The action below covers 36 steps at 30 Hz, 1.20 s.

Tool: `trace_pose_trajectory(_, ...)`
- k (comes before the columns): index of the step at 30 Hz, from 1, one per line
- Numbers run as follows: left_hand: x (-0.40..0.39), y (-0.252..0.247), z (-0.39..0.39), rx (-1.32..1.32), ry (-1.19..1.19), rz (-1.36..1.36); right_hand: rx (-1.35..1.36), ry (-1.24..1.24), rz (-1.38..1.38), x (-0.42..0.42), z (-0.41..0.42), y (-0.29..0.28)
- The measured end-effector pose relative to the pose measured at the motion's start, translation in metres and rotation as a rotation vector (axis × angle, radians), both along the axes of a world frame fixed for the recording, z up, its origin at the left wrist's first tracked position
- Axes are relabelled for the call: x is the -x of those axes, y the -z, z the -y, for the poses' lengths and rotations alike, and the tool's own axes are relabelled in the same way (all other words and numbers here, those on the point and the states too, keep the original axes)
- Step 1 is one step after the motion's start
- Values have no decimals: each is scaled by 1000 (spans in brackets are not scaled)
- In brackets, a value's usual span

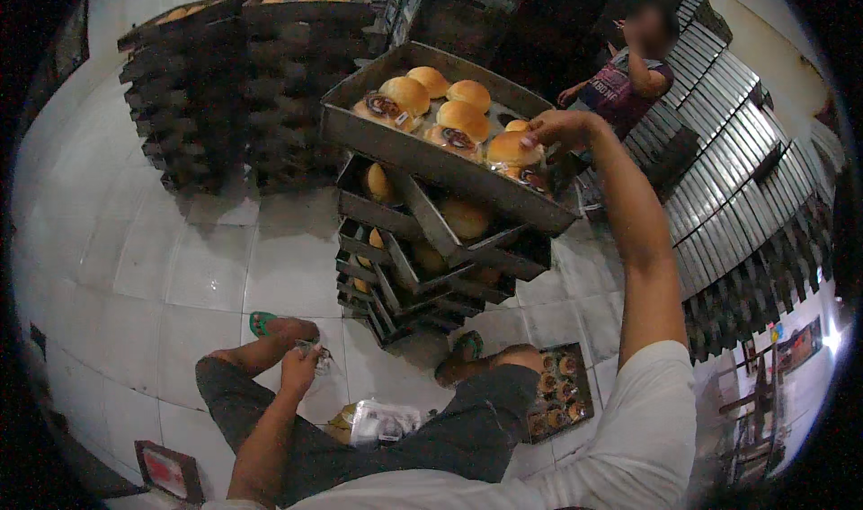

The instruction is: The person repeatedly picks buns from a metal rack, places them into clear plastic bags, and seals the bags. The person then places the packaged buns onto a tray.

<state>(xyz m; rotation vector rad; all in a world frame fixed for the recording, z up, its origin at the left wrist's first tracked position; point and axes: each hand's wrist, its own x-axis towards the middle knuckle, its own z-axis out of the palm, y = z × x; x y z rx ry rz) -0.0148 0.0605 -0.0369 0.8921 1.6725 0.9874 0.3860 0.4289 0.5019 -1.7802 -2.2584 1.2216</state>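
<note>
My right hand (565,131) reaches into a metal baking tray (431,139), its thumb and fingers on a round golden bun (510,149) at the tray's right end. Several more bare buns (465,119) lie in this tray. Along its near wall sit buns in clear printed wrappers (453,139). My left hand (299,370) is low over my left leg, shut on a crumpled clear plastic bag (322,360). A stack of silvery plastic bags (384,422) lies between my legs.
Beneath the top tray, crisscrossed trays (404,267) hold more buns. On the floor at my right, a tray (586,382) contains wrapped buns. Tall tray stacks (307,92) stand at the far left. A person (634,78) is beside stacked metal pans (721,126) at the right.
</note>
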Motion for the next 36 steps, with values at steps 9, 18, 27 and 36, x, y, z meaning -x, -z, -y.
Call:
trace_pose_trajectory(9, -16, -24, 21, -145, -148, 318, -163, -65, -747, 12, 37, 6)
trace_pose_trajectory(18, -69, -164, 39, -48, -499, 1658, 869, 92, -1688, 71, 390, 196)
trace_pose_trajectory(27, -87, -202, 89, 56, -546, 1346, 507, -203, -1184, 65, 480, 247)
trace_pose_trajectory(36, -132, -222, 70, 36, -597, 1189, -281, 469, -1179, 85, 489, 230)
